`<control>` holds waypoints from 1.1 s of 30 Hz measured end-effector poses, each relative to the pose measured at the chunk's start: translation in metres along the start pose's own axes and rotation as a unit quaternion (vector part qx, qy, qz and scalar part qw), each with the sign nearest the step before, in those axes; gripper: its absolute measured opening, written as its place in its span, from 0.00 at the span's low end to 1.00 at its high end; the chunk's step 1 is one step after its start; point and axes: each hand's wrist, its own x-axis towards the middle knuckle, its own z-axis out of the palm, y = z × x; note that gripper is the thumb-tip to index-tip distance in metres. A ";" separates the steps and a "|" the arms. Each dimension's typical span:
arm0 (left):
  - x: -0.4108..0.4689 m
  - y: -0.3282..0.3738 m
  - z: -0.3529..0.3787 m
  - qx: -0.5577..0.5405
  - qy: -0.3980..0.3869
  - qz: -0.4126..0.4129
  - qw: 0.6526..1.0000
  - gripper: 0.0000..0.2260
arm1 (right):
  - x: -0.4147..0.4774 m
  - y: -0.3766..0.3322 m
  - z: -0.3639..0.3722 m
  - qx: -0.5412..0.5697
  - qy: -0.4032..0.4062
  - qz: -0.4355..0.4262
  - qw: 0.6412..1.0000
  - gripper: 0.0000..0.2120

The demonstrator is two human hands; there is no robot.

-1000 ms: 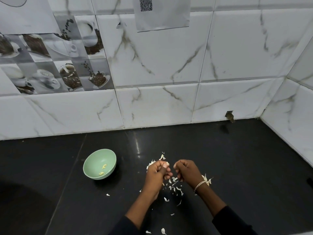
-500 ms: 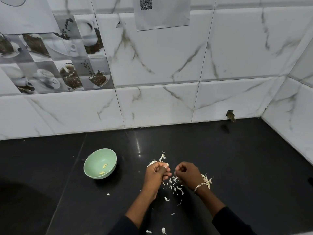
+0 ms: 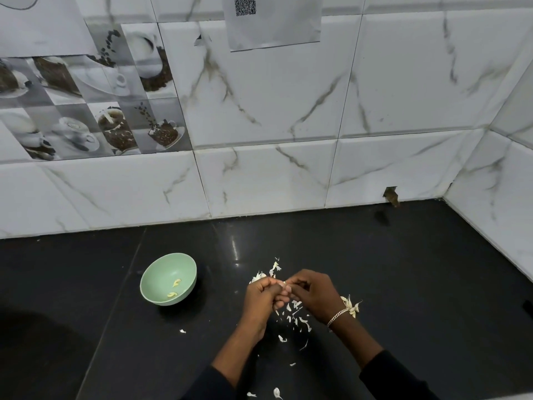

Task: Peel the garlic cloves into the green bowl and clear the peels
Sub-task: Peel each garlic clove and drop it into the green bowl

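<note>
Green bowl [image 3: 163,269]: sitting upright on your bench [image 3: 86,284], holding two peeled cloves [image 3: 176,282].
Peels [image 3: 297,319]: lying scattered to its right.
Held clove [image 3: 284,282]: barely showing, white.

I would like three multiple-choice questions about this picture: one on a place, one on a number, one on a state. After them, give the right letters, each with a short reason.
1. Where do most peels lie, seen from the bowl?
A. inside it
B. on the counter, to its right
C. on the counter, to its left

2. How many cloves lie in the bowl?
A. none
B. two
C. five

3. How does the bowl stand?
A. upright, mouth up
B. upside down
C. on its side

Answers:
1 B: the white peels are scattered on the black counter right of the bowl.
2 B: two pale cloves show on its green inside.
3 A: its open mouth faces up and its base rests on the counter.
</note>
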 end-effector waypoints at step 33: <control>0.002 -0.004 -0.003 -0.037 0.004 0.002 0.999 0.04 | 0.003 0.018 0.001 -0.062 0.002 0.101 0.993 0.09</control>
